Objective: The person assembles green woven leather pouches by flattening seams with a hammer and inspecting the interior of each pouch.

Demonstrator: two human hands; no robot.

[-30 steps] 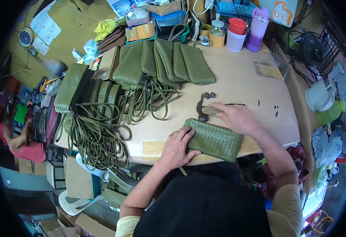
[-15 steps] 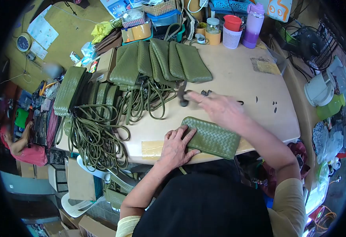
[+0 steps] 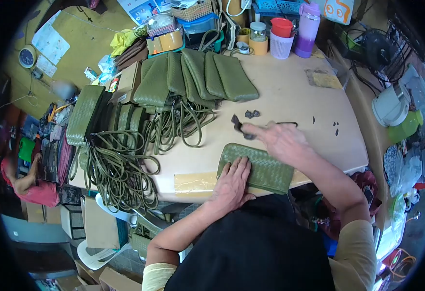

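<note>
A green woven pouch (image 3: 270,169) lies flat at the table's front edge. My left hand (image 3: 232,180) rests on its left part with the fingers stretched out. Above the pouch, my right hand (image 3: 285,140) is closed around a dark hammer (image 3: 241,128), whose head points to the left; the hand is slightly blurred. Small black pieces (image 3: 252,114) lie on the table just beyond the hammer. A thin dark rod shows behind my right hand.
Green pouches (image 3: 198,75) and a tangle of green straps (image 3: 120,169) cover the table's left side. At the back stand a purple bottle (image 3: 308,31), cups and baskets. A fan (image 3: 379,51) is at right. Another person (image 3: 35,186) is at far left.
My right hand and the hammer have moved right and slightly towards me. My left hand has shifted right, further onto the pouch.
</note>
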